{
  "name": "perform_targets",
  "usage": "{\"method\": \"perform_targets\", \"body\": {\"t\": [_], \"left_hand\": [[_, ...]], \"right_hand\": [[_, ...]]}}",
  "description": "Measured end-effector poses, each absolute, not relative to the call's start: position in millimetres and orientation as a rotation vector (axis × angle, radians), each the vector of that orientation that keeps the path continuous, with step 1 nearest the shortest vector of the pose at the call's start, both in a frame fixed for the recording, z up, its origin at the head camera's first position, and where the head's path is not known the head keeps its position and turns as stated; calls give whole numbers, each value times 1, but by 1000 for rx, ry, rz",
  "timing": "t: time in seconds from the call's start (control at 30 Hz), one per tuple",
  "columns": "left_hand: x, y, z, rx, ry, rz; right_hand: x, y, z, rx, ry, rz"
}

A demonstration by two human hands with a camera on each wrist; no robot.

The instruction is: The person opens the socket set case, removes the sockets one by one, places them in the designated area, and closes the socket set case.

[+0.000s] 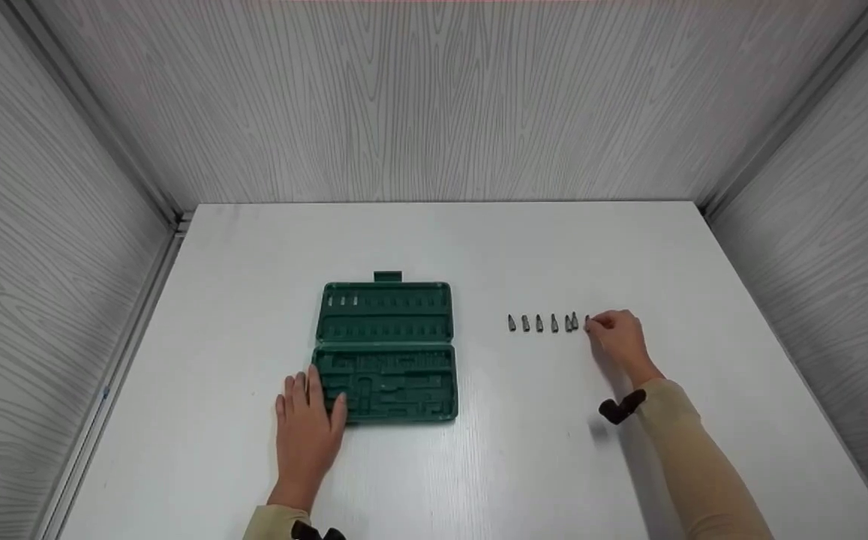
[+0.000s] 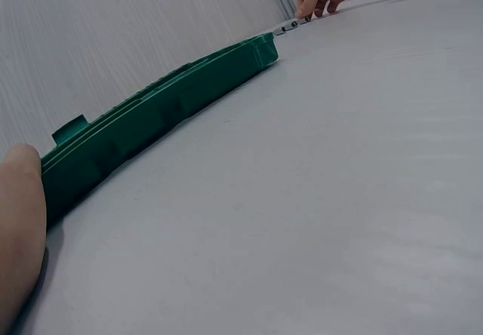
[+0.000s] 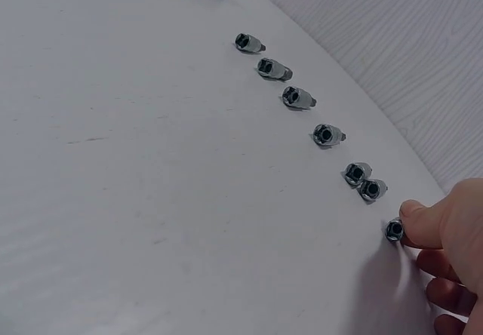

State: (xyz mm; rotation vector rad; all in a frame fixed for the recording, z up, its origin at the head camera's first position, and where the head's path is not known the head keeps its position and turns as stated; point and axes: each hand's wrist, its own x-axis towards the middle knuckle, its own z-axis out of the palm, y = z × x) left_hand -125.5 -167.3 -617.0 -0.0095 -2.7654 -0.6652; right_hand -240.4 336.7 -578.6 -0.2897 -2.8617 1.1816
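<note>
Neighbouring pinched socket [image 3: 394, 230]: six others [image 3: 329, 135]

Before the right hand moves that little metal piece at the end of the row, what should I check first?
1. Green plastic hinged case open: ok, both halves lie spread out on the table.
2. Left hand at the case: ok, it touches the near left corner.
3. Right hand on the small silvery cylindrical metal piece at the row's right end: ok, it pinches it.
4. Other metal pieces all spaced apart: not ok, the two nearest the right hand, one and its neighbour, appear to touch.
5. Pinched piece lifted off the table: cannot tell.
</note>
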Motion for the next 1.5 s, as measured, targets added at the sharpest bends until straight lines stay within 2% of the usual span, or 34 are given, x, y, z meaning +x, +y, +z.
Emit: {"method": "perform_targets", "body": {"t": [0.93, 1.5], "left_hand": [[-126, -167, -618, -22, -2753, -649], [-126, -167, -618, -21, -2745, -640]], "right_hand": [[-230, 325, -571, -358, -2761, 1265], [-226, 263, -556, -4, -2705, 1278]]}}
